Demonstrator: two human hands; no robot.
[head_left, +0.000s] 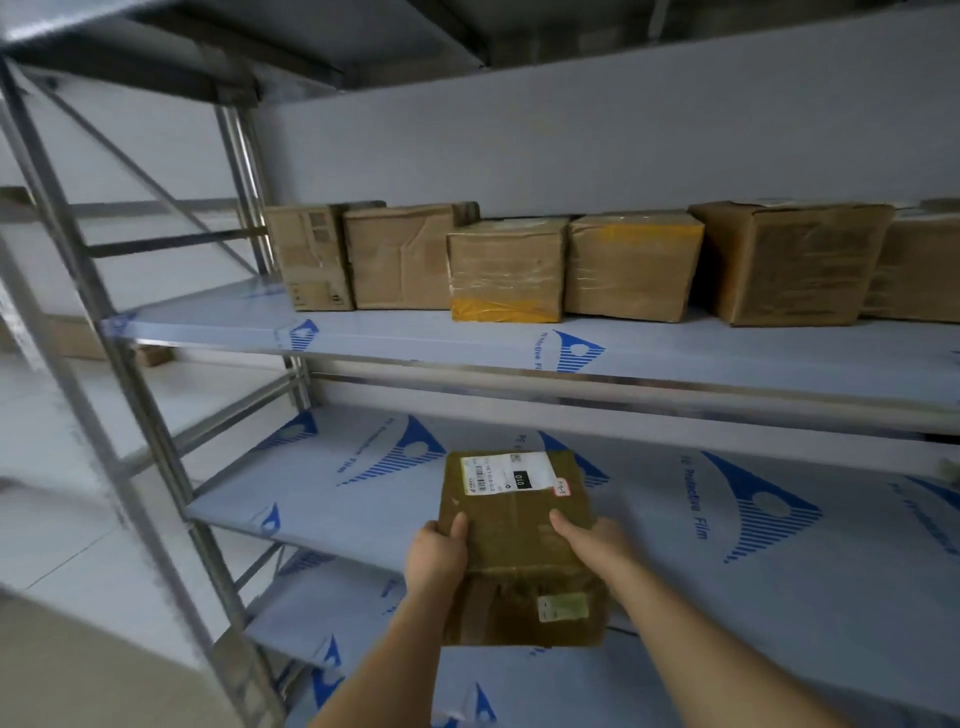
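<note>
Box (519, 535), brown cardboard with a white label (506, 472) at its far end, is held between both hands over the front of the lower shelf (337, 514); whether it touches the shelf cannot be told. The left hand (435, 558) grips its left edge, thumb on top. The right hand (592, 538) grips the right edge, thumb also on top. A row of boxes (631, 265) stands on the upper shelf (467, 338).

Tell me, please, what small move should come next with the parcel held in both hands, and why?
Probably ease the parcel forward and lower it onto the shelf ahead: the left hand and right hand grip its sides, and its labelled end reaches over that film-covered shelf.
</note>
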